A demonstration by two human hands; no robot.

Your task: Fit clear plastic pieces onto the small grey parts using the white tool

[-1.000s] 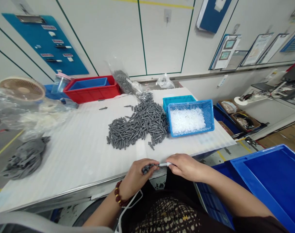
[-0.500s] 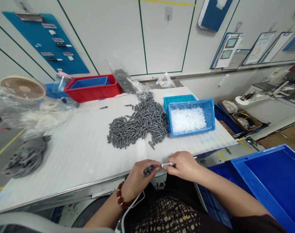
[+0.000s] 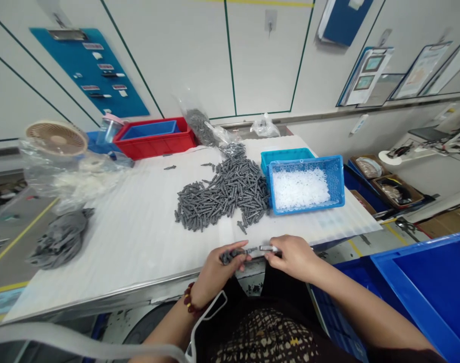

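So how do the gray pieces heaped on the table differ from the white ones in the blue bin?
The gray pieces are dark and elongated; the white pieces are pale and look shorter. The gray pieces spread loose on the table; the white pieces sit inside the blue bin. Both are massed in large numbers.

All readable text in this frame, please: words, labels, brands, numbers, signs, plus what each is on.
No text can be read anywhere in the frame.
Labels on the blue board: too small and blurred.
Sheet with two dark-framed panels, upper right: too small.
Clipboard sheet further right: too blurred.
White tag below the sheets: unreadable.
Blue bin and pile of grey parts: no readable marking.
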